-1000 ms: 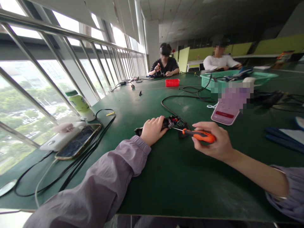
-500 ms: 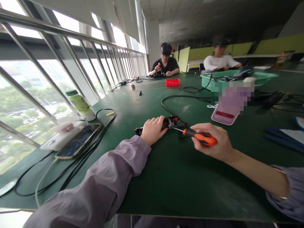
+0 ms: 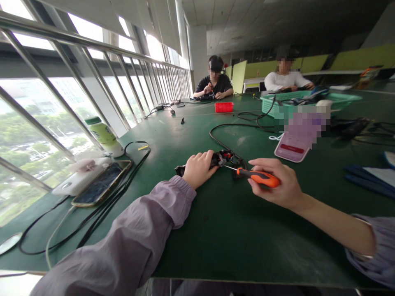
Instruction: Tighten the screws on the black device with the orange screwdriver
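Observation:
My left hand (image 3: 199, 168) is wrapped round a black device (image 3: 221, 158) with small red and orange parts at its open end. A black cable runs from the device across the green table (image 3: 197, 230). Between thumb and fingers, my right hand (image 3: 279, 181) holds an orange and black screwdriver (image 3: 262, 178). The screwdriver lies nearly level, its thin shaft pointing left, with the tip at the device's near side. Whether the tip sits in a screw is too small to tell.
Left are a green-capped bottle (image 3: 105, 135), a phone (image 3: 103, 183), a white case and cables. Beyond the device is a red basket (image 3: 224, 107); a green basket (image 3: 277, 107) and a pink phone (image 3: 291, 149) stand right. Two people (image 3: 222, 84) sit across the table.
The screwdriver handle has turned slightly and shifted a little to the left, with my right fingers moving on it. My left hand and the device look unmoved.

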A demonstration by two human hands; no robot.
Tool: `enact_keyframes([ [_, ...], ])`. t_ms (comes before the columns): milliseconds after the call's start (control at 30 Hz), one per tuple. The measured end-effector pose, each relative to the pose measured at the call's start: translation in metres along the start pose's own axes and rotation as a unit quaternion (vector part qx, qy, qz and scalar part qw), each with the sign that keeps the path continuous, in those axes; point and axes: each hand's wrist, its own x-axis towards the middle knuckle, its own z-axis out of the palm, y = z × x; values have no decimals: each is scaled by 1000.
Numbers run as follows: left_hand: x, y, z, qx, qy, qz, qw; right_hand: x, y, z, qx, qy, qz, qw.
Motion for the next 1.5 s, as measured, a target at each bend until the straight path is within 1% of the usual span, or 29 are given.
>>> enact_keyframes([
  [100, 0, 0, 0, 0, 0, 0, 1000, -1, 0, 0, -2, -18, -1, 1000],
  [300, 0, 1, -1, 1, -4, -6, 1000, -1, -1, -1, -15, -6, 1, 1000],
  [600, 0, 1, -1, -2, -3, -3, 1000, 3, -3, -2, -18, -34, -24, 999],
  [867, 0, 1, 0, -2, 2, -2, 1000, 1, -2, -2, -15, -9, -9, 1000],
  [967, 0, 1, -1, -2, -5, -7, 1000, 0, -1, -1, -10, 1, -5, 1000],
  [1067, 0, 1, -1, -4, -8, -6, 1000, -1, 1, 0, -16, -7, 7, 1000],
  [1200, 0, 1, -1, -5, -7, -7, 1000, -2, 1, 0, -7, 13, 10, 1000],
  [1367, 0, 1, -2, -6, -16, -9, 1000, -1, -1, 1, 7, 22, 12, 1000],
  [1433, 0, 1, -3, -8, -19, -10, 1000, -1, -1, 0, 1, 21, 20, 1000],
  [1500, 0, 2, -4, -9, -23, -13, 1000, -1, -1, -1, -7, 7, 29, 1000],
])
